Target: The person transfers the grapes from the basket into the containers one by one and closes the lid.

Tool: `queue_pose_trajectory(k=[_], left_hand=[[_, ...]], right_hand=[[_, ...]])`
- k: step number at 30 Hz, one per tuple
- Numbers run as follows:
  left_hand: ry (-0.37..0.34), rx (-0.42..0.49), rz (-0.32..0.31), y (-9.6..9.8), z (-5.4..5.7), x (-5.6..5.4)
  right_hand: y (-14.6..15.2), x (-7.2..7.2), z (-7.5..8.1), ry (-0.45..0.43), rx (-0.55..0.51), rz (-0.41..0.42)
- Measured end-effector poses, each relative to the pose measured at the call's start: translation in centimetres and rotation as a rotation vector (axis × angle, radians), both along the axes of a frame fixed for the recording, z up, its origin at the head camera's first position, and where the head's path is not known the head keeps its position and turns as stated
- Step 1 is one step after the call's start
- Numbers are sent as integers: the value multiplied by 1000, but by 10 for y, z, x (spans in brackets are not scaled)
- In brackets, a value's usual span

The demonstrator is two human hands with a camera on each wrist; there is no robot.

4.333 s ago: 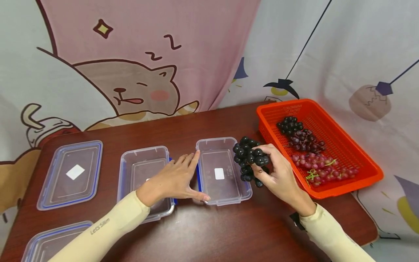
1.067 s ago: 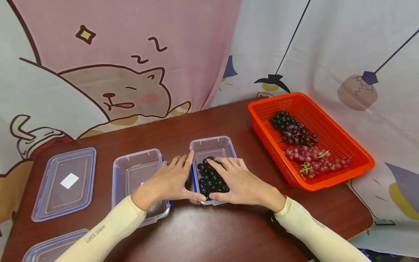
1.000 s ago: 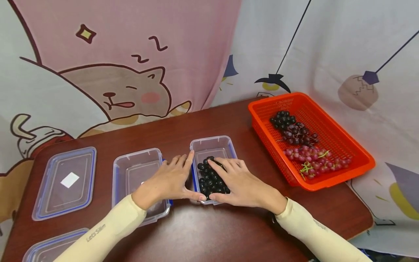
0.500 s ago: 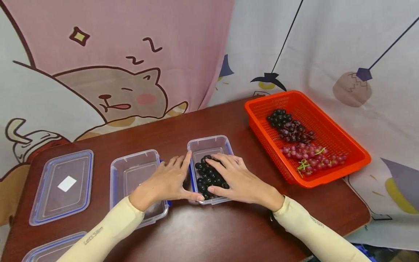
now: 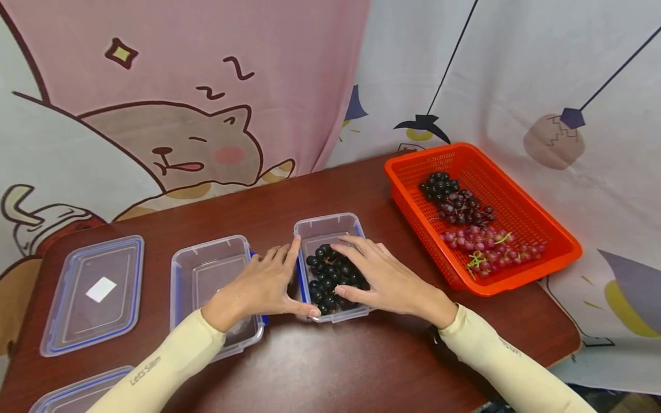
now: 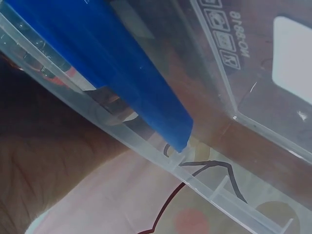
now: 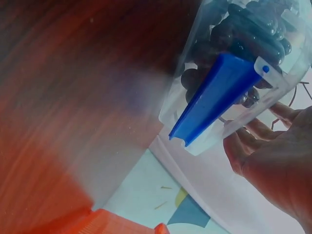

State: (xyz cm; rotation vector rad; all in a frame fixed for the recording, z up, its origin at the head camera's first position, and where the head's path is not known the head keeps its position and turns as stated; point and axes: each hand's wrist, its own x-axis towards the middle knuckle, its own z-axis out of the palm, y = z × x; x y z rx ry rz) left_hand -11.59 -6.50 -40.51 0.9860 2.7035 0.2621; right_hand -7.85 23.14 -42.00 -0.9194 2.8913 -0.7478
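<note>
A bunch of black grapes [image 5: 325, 278] lies in the near part of a clear plastic container [image 5: 330, 218] at the table's middle. My left hand [image 5: 260, 284] spreads over the gap beside it, index finger and thumb at the container's left rim. Over its right side hovers my right hand [image 5: 389, 281], fingers loosely bent above the grapes and partly hiding them. In the right wrist view, that hand's fingers [image 7: 253, 134] lie near the rim, beyond a blue clip [image 7: 214, 102]. A clear wall with a blue clip [image 6: 112, 63] fills the left wrist view.
A second clear container [image 5: 206, 252] stands left, partly under my left wrist. Two blue-edged lids [image 5: 98, 310] lie at the far left. An orange basket [image 5: 413, 223] at right holds black grapes [image 5: 439, 184], dark purple grapes [image 5: 465, 207] and red grapes [image 5: 477, 238].
My right hand has brought the black grapes from beside the basket into the container. Just now its fingers have loosened and shifted right, uncovering more grapes. The left hand stays at the rim.
</note>
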Motion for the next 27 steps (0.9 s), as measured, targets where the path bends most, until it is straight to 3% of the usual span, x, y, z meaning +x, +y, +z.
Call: queue_pose_trajectory(k=[11,22,27], left_hand=[[-2,-3,-3,-1,3,-1],[-15,1,-9,1,0,-4],[-23,7,-8,-2,-1,-3]], right_hand=[[4,-6,12,7,-16,-3],[15,-10,35,94,-24,-32],[20,-14,48,94,-45,-55]])
